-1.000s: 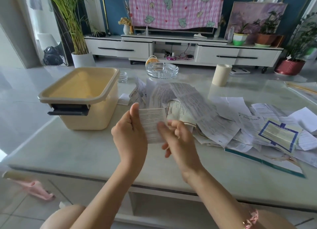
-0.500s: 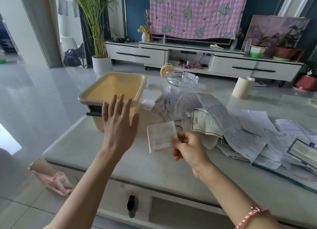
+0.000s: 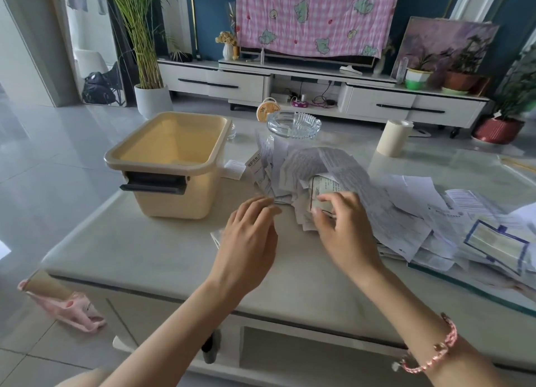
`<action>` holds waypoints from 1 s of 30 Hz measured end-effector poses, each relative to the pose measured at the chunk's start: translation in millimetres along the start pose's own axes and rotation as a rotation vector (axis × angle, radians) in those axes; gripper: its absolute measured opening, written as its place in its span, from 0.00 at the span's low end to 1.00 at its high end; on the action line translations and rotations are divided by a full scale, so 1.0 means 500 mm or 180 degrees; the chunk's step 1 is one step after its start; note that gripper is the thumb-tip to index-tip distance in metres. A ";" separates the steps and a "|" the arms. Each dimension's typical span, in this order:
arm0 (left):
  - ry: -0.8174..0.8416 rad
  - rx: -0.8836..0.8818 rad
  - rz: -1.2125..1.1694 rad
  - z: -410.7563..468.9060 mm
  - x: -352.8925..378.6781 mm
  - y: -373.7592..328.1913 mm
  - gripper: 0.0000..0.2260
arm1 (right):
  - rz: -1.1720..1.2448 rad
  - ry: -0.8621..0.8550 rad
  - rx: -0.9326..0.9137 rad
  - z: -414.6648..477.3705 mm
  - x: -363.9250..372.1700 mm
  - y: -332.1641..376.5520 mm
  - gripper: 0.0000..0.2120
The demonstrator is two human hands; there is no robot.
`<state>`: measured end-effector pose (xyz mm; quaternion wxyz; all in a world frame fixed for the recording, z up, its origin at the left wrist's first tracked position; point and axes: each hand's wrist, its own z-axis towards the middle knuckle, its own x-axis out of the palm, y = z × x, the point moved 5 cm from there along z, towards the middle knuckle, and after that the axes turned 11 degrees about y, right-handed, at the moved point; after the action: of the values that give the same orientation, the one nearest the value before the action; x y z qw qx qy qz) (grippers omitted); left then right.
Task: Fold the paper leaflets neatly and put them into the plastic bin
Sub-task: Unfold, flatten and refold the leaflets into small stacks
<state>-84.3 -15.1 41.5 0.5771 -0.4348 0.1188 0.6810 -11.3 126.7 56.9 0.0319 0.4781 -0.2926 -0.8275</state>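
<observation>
The yellow plastic bin (image 3: 164, 166) stands on the left of the table, and no leaflet shows in the part of its inside that I can see. A heap of unfolded paper leaflets (image 3: 385, 212) covers the middle and right. My right hand (image 3: 343, 227) reaches into the heap's near edge, thumb and fingertips pinching a leaflet with a red line (image 3: 322, 187). My left hand (image 3: 251, 235) lies low over the table with relaxed fingers. A white corner of a small folded leaflet (image 3: 216, 238) sticks out from under it.
A glass ashtray (image 3: 294, 124) and a small fan (image 3: 265, 111) stand behind the heap, and a roll of tape (image 3: 393, 138) at the back right. A blue-framed sheet (image 3: 493, 243) lies far right. A pink slipper (image 3: 71, 311) is on the floor at left.
The folded leaflet left my right hand and now lies on the table under my left hand, which came down from near the bin. My right hand moved to the heap and took a leaflet.
</observation>
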 end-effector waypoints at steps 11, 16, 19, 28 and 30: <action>-0.0131 -0.0246 -0.0680 0.057 0.067 -0.058 0.15 | -0.0957 0.1077 0.0691 0.076 -0.012 -0.107 0.38; -0.0342 -0.0540 -0.0751 0.079 0.053 -0.052 0.16 | -0.0937 0.0336 -0.0144 0.018 -0.092 -0.110 0.42; -0.0411 -0.0339 -0.0376 0.106 0.037 -0.082 0.23 | -0.1111 -0.0121 -0.0592 -0.009 -0.123 -0.107 0.34; -0.0031 -0.0491 0.0429 0.248 0.002 -0.198 0.12 | -0.1238 -0.0285 -0.1266 -0.052 -0.152 -0.063 0.27; 0.0015 -0.0494 0.0437 0.262 -0.023 -0.197 0.12 | -0.0956 -0.0162 -0.1540 -0.063 -0.152 -0.054 0.25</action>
<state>-56.9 94.1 161.1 0.4934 -0.4706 0.0964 0.7251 61.6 159.8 90.2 0.0148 0.4737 -0.0133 -0.8805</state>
